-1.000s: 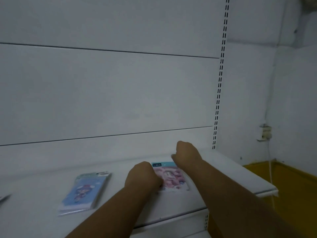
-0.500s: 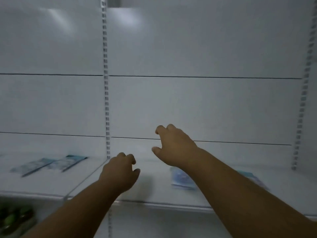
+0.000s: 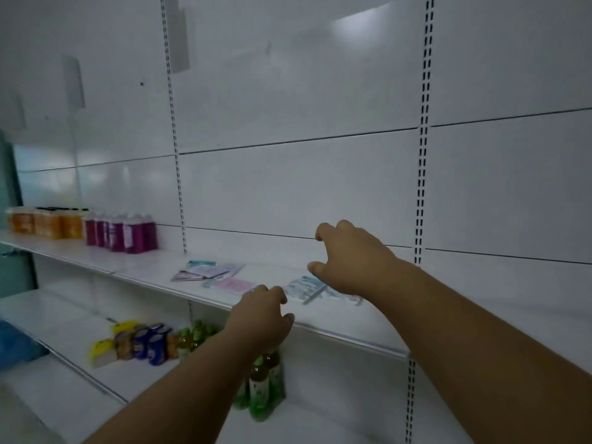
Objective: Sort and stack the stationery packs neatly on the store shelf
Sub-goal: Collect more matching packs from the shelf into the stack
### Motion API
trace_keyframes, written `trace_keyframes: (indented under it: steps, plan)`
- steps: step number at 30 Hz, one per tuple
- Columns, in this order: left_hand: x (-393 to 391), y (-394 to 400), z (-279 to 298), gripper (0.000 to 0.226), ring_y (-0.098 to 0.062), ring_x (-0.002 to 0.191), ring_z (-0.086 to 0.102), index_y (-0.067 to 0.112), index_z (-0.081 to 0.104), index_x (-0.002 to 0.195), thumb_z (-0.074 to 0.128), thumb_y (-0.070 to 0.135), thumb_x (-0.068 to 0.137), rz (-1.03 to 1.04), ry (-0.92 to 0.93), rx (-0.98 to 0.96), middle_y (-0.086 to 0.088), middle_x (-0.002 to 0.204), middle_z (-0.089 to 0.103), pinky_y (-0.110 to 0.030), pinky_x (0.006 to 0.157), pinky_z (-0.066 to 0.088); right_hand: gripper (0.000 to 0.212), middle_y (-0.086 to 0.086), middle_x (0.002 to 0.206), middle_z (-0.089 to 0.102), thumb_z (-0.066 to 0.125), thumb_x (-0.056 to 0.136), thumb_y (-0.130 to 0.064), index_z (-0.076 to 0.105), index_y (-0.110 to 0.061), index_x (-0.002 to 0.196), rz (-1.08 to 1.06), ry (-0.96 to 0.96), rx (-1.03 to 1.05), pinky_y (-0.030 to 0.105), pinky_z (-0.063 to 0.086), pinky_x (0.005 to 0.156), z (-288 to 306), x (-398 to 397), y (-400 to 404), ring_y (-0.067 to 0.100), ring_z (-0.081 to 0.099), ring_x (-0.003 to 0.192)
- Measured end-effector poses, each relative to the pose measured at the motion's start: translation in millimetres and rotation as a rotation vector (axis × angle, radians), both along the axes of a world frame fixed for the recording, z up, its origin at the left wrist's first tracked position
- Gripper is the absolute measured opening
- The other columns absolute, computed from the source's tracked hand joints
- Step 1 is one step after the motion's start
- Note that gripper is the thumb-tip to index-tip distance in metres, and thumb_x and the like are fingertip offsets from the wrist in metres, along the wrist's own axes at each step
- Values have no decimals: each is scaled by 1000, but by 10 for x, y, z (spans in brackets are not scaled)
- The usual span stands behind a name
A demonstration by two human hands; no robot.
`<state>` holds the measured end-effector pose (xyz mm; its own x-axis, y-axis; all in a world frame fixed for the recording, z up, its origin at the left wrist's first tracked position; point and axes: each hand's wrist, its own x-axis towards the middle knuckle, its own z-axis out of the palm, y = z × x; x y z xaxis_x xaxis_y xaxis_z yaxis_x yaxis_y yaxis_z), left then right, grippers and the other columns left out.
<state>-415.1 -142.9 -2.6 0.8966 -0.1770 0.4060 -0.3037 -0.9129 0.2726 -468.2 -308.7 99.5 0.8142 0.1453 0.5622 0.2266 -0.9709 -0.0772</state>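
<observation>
Partly hidden by empty, spread hands (image 3: 349,257), blurred stationery packs (image 3: 304,288) lie flat.

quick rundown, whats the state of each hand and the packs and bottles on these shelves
left hand: empty, fingers curled, near the shelf edge
right hand: empty, open, above the blue pack
blue pack: flat, partly hidden
pink pack: flat, alone
overlapping packs: loose, unstacked pile
purple bottles: upright, grouped
orange bottles: upright, grouped
green bottles: upright, lower shelf
</observation>
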Motion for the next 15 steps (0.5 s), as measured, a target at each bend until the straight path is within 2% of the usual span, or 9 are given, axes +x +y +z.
trace_keyframes:
  steps: [7,15]
  plan:
    - [1054,381,-171,40,-16,104,57,29,56,121,58,49,86,35,18,-9,2,121,60,-32,89,49,51,6,117,52,57,80,-52,46,-25,122,39,35,-11,39,50,79,-96,1085,476,25,56,94]
    - [2225,1248,-64,32,-21,105,58,26,60,117,58,38,87,73,63,-29,-2,120,62,-38,92,50,52,6,121,49,57,81,-54,47,-25,123,70,107,9,35,45,74,-124,2261,1131,25,55,95]
